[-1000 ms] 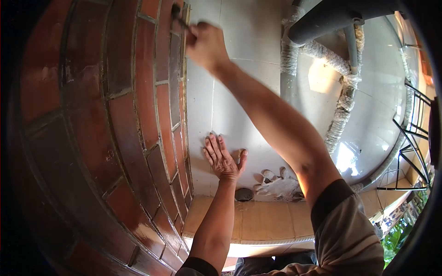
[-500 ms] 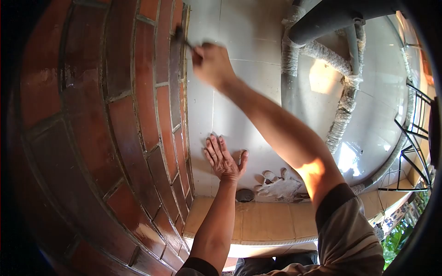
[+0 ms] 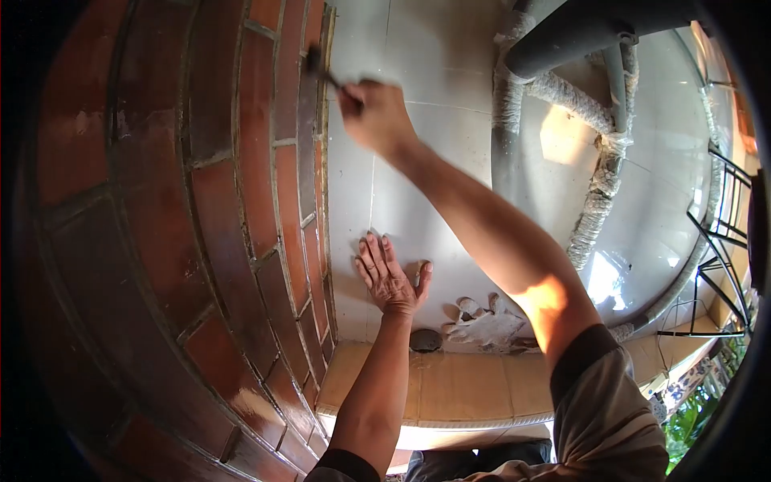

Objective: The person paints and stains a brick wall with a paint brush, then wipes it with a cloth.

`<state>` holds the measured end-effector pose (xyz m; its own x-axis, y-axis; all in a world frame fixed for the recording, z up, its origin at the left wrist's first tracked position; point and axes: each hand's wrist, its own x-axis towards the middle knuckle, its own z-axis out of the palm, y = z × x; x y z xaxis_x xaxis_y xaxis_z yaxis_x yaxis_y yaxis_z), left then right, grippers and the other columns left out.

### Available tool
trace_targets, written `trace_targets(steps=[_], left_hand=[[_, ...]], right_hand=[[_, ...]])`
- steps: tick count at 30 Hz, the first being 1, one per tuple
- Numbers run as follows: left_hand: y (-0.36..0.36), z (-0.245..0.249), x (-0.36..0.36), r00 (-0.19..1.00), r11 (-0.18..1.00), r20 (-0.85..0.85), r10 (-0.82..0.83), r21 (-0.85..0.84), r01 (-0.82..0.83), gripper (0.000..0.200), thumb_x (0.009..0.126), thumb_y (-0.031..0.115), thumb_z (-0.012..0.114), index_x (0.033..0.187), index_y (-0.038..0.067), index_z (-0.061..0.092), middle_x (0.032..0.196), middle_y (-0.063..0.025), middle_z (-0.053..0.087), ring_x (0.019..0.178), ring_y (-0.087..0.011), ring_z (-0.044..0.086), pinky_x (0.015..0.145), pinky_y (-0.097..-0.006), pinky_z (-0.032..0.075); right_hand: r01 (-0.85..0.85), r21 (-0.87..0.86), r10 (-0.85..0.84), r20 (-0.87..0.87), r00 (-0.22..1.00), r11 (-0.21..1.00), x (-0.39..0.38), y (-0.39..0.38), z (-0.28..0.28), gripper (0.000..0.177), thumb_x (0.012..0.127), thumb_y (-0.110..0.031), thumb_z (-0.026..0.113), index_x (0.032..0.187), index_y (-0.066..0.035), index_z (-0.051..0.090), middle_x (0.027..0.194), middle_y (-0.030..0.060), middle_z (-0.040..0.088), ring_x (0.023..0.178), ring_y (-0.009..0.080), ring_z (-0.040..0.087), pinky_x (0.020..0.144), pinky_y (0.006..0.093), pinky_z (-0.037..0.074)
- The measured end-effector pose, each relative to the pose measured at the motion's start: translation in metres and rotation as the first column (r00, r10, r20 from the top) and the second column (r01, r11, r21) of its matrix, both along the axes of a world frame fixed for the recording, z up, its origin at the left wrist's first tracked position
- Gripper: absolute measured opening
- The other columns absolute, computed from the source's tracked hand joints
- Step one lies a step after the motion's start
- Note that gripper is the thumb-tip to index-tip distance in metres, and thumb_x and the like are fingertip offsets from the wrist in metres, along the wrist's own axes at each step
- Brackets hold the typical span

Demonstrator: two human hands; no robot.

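Note:
My right hand [image 3: 376, 115] is closed round the thin handle of a dark brush-like tool [image 3: 315, 63], whose blurred head is at the edge of the brick wall [image 3: 213, 209]. My left hand [image 3: 391, 275] lies flat on the pale tiled surface [image 3: 442, 153], fingers spread, and holds nothing. Just beyond its wrist, to the right, are a dark round object [image 3: 426, 341] and a crumpled whitish cloth or glove [image 3: 486, 325].
A thick dark pipe [image 3: 594, 40] crosses the upper right. Wrapped whitish pipes [image 3: 597, 205] run below it. A black metal rack [image 3: 719, 241] stands at the far right. Tan tiles [image 3: 466, 386] form a ledge near my body.
My right hand has shifted slightly right and down with the tool still in it. My left hand stays flat in about the same place.

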<state>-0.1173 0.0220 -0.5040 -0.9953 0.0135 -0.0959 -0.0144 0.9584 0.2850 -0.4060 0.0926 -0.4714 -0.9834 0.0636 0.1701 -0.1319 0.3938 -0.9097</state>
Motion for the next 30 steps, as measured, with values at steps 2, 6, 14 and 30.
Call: trace_targets(steps=[2, 6, 14, 30], left_hand=[[0.0, -0.002, 0.003, 1.0, 1.0, 0.006, 0.002, -0.005, -0.002, 0.1, 0.086, 0.061, 0.054, 0.155, 0.005, 0.009, 0.16, -0.0229, 0.013, 0.147, -0.0433, 0.012, 0.116, -0.06, 0.008], [0.0, 0.0, 0.006, 1.0, 1.0, 0.022, 0.011, -0.004, -0.01, 0.099, 0.086, 0.061, 0.053, 0.154, 0.005, 0.01, 0.16, -0.023, 0.014, 0.147, -0.0436, 0.013, 0.116, -0.0603, 0.008], [0.001, 0.003, 0.001, 1.0, 1.0, 0.006, 0.002, 0.019, -0.002, 0.097, 0.083, 0.058, 0.059, 0.15, 0.0, 0.019, 0.158, -0.0253, 0.017, 0.145, -0.0452, 0.015, 0.116, -0.0601, 0.009], [0.0, 0.001, 0.002, 1.0, 1.0, 0.004, 0.008, 0.015, -0.008, 0.097, 0.085, 0.059, 0.056, 0.153, 0.003, 0.015, 0.159, -0.0244, 0.016, 0.146, -0.0448, 0.015, 0.116, -0.0597, 0.008]], right_hand=[[-0.252, -0.038, 0.254, 0.05, 0.966, 0.967, 0.053, 0.02, 0.0, 0.012, 0.086, -0.013, 0.065, 0.084, -0.003, 0.071, 0.067, 0.0173, 0.06, 0.059, 0.0347, 0.06, 0.059, 0.0404, 0.048], [0.148, -0.023, -0.149, -0.093, 0.984, 0.989, 0.003, 0.039, 0.015, 0.019, 0.085, -0.014, 0.061, 0.073, -0.001, 0.065, 0.067, 0.0225, 0.059, 0.063, 0.0417, 0.058, 0.062, 0.0459, 0.048], [0.066, 0.088, -0.043, -0.241, 0.97, 0.994, -0.034, -0.002, 0.006, 0.017, 0.086, -0.011, 0.06, 0.072, -0.001, 0.061, 0.072, 0.0193, 0.058, 0.066, 0.0382, 0.059, 0.061, 0.0445, 0.048], [-0.179, 0.043, 0.182, -0.093, 0.979, 0.983, 0.022, 0.016, 0.03, 0.013, 0.082, -0.009, 0.062, 0.071, -0.002, 0.062, 0.069, 0.0165, 0.057, 0.065, 0.0359, 0.06, 0.063, 0.0452, 0.049]])
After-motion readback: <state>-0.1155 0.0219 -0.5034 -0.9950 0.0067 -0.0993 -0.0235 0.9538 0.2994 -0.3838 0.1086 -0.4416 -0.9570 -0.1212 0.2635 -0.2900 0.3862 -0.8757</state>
